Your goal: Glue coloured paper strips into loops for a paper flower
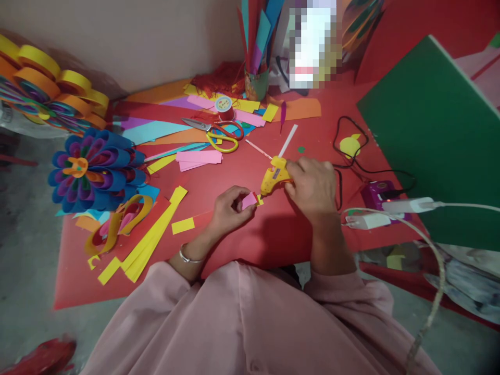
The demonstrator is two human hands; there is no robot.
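My right hand [314,187] is wrapped round a yellow hot glue gun [275,174], a white glue stick [289,139] rising from its back. The gun's nozzle points down, close to a small piece of pink, red and yellow paper [249,200]. Between its thumb and fingers, my left hand [231,211] pinches that paper piece. Whether the nozzle touches the paper I cannot tell. Left of this hand lies a short yellow paper rectangle [183,225]. Pink paper strips [199,160] rest farther back on the red table [234,245].
Scissors [219,130] and a thread spool [224,107] lie among coloured strips at the back. Blue and purple paper flower [94,169] and long yellow strips [152,239] are at left. A black cord [375,169], purple power socket [380,195] and green board [433,146] occupy the right.
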